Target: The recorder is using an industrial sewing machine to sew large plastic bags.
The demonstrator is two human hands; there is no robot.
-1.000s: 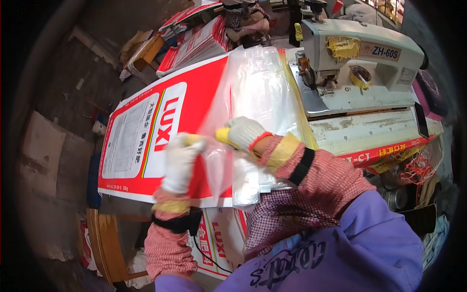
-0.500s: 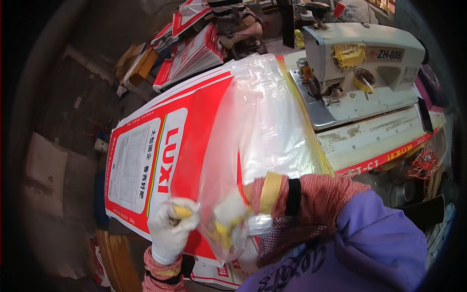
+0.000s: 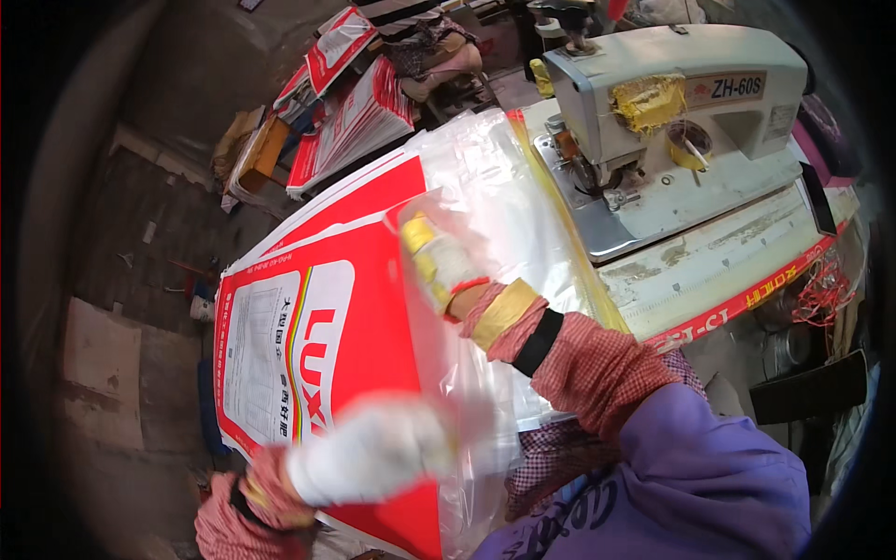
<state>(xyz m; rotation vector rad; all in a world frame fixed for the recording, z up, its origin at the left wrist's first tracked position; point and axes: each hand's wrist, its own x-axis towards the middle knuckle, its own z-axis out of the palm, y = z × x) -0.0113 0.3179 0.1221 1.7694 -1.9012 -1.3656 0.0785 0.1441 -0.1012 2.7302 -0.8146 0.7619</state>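
So the left hand (image 3: 369, 457) in a white glove is down low, closest to me, but it's blurred, so I can't tell if it's pinching anything or just flat. It sits right at the near edge of the clear plastic liner (image 3: 495, 215), on top of the red and white sack (image 3: 317, 345).

The right hand (image 3: 439, 266) is a bit further up, shoved inside the plastic liner with the film draped over the glove. Fingers look stretched out rather than clenched, like it's spreading the liner open from within.

My guess is the liner is super light, floppy and slippery, clings to gloves, tears if yanked. Best grabbed at its open edge near the left hand, not mid-sheet. The sack under it looks stiffer and crinkly, lies flat, easy to slide by a corner.

Room-wise: right beside the right hand is the table edge (image 3: 737, 303) with a red strip, and beyond the hand sits a grey sewing machine (image 3: 672, 121), so not much slack on that side. To the left of the left hand the sack hangs out over the dirt floor (image 3: 121, 261), plenty of open space there. Way past everything, a stack of more sacks (image 3: 350, 121).
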